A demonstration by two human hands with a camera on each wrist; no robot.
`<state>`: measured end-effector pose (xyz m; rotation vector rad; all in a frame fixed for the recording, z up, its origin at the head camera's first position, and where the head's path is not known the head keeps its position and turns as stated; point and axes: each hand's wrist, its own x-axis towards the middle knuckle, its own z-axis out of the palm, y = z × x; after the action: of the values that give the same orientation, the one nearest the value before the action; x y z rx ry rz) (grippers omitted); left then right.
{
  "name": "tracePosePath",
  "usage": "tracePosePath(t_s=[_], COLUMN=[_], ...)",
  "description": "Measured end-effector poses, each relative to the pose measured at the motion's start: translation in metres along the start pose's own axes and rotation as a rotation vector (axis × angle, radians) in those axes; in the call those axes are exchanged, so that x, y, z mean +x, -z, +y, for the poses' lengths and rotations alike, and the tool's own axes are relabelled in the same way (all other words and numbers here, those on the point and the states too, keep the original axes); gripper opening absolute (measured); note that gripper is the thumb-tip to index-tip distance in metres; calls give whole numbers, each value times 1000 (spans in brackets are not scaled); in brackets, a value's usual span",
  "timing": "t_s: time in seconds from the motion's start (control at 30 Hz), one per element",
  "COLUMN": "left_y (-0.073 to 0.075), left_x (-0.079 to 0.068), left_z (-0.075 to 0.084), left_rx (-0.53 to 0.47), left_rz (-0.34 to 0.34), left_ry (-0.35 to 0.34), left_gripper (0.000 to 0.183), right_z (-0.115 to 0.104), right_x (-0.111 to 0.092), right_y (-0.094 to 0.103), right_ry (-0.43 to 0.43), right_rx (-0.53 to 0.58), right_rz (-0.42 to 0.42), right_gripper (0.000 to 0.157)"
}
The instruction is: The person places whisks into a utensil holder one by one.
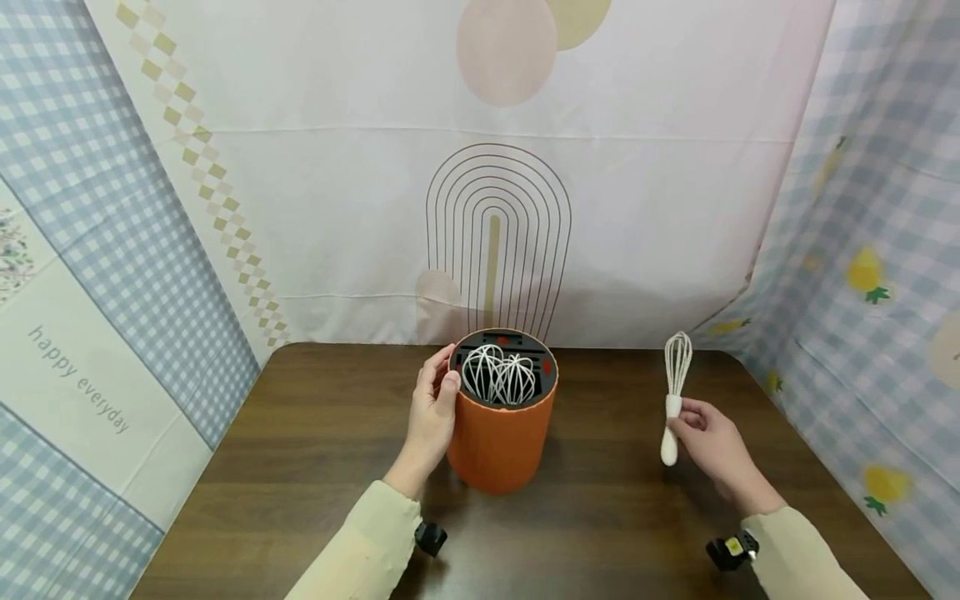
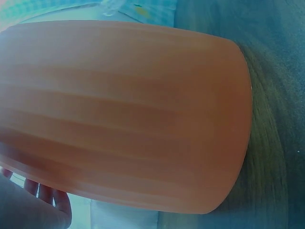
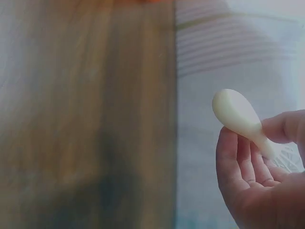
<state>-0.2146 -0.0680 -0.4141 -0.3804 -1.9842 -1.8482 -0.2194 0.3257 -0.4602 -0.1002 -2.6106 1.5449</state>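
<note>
An orange round utensil holder (image 1: 495, 446) with a slotted black top stands on the table. Two white whisks (image 1: 498, 377) stick up from its slots, wire loops upward and handles hidden inside. My left hand (image 1: 433, 408) grips the holder's left side near the rim, thumb toward the front and fingers round the far side; in the left wrist view the orange wall (image 2: 128, 119) fills most of the picture. Off to the right, my right hand (image 1: 708, 437) pinches another white whisk (image 1: 670, 442) by its handle, loops up. The handle's rounded end (image 3: 233, 109) shows in the right wrist view.
A brown wooden table (image 1: 322, 467) lies beneath both hands. Behind it hangs a pale printed cloth (image 1: 337, 208), and checked cloths (image 1: 847, 350) close in the sides. A small black camera (image 1: 731, 550) is worn at the right wrist.
</note>
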Motion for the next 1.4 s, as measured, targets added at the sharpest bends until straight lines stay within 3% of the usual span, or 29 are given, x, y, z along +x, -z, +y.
tracePosePath(t_s=[0.1,0.47,0.83,1.4], left_y=[0,0,0,-1], left_x=[0,1,0,1], left_z=[0,-2,-2,-1], left_rx=[-1,-32,-24,-5], left_rz=[0,-4,0,6], left_ry=[4,-17,-8,-10], left_gripper=[39,39,39,39], right_z=[-17,-80,-127,-175], right_x=[-3,-12,-19,-17], right_y=[-7,-23,-48,-78], right_ry=[45,160,379,575], right_rx=[105,331,465,525], right_rz=[2,-34,-107,-4], right_gripper=[52,48,51,42])
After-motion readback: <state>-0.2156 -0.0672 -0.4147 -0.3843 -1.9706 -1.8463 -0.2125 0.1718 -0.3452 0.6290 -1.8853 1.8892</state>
